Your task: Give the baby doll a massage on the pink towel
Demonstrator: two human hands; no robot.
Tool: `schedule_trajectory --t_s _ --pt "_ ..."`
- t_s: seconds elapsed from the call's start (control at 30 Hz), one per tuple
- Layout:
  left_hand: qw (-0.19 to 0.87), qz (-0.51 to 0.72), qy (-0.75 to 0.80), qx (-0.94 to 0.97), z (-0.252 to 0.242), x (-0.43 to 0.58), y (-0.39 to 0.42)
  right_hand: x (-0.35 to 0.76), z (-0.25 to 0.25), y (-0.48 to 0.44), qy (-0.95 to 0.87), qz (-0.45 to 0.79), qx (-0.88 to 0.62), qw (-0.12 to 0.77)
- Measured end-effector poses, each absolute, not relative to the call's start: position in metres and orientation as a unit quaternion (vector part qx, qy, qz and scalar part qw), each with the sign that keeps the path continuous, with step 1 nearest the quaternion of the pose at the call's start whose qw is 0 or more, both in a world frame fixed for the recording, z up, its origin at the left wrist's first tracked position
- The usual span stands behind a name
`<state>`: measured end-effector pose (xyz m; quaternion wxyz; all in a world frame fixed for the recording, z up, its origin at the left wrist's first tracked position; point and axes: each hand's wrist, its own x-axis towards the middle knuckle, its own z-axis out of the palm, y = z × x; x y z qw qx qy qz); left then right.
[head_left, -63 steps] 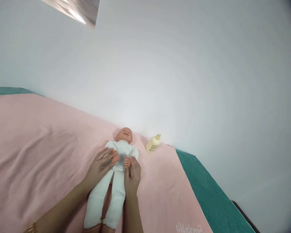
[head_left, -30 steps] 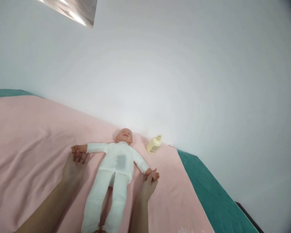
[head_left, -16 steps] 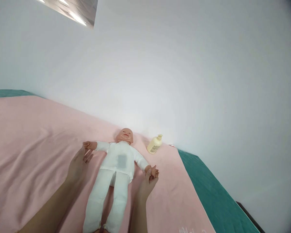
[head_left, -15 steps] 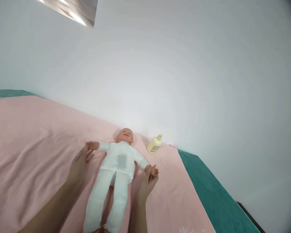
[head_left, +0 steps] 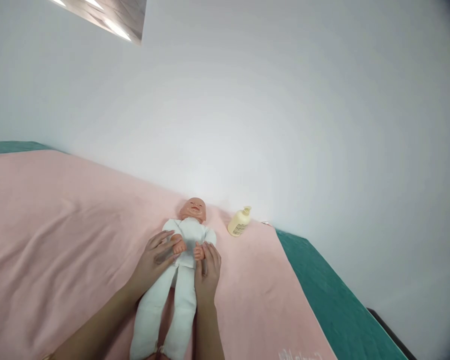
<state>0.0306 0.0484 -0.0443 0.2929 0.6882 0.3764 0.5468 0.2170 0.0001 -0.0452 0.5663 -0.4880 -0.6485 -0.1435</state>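
Observation:
A baby doll (head_left: 187,280) in a white top and trousers lies on its back, head toward the wall. Its two arms are folded in over its chest. My left hand (head_left: 153,259) is closed around the doll's arm near the wrist, thumb below and fingers above. On the other side, my right hand (head_left: 209,270) grips the doll's other arm by the wrist. Both small doll hands show between mine. Beyond the doll's shoulder stands a pale yellow pump bottle (head_left: 239,222) with printed text, apart from my hands.
Under the doll a pink blanket (head_left: 60,225) spreads out, wrinkled at the left. A green surface (head_left: 322,285) shows past its right edge. Behind rises a white wall (head_left: 228,110), with an opening (head_left: 116,17) at the upper left.
Both my hands have moved inward, bringing the doll's arms from stretched out at the sides to folded over its chest. The bottle has stayed in place.

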Motion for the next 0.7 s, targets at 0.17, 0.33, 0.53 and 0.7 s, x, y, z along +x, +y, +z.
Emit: schedule_trajectory --t_s 0.17,0.33,0.53,0.7 --pt "0.293 0.544 0.375 0.691 -0.043 0.032 0.047 0.219 -0.047 0.002 -0.656 -0.138 -0.498 0.55" --pt "0.367 0.565 0.393 0.625 -0.043 0.03 0.049 0.217 -0.05 -0.004 -0.552 -0.007 -0.539 0.636" --pt "0.459 0.617 0.401 0.499 -0.026 0.023 0.043 0.217 -0.03 -0.013 -0.337 0.117 -0.574 0.737" --pt "0.505 0.663 0.416 0.364 -0.01 0.015 0.038 0.237 -0.034 -0.012 -0.247 0.102 -0.587 0.764"
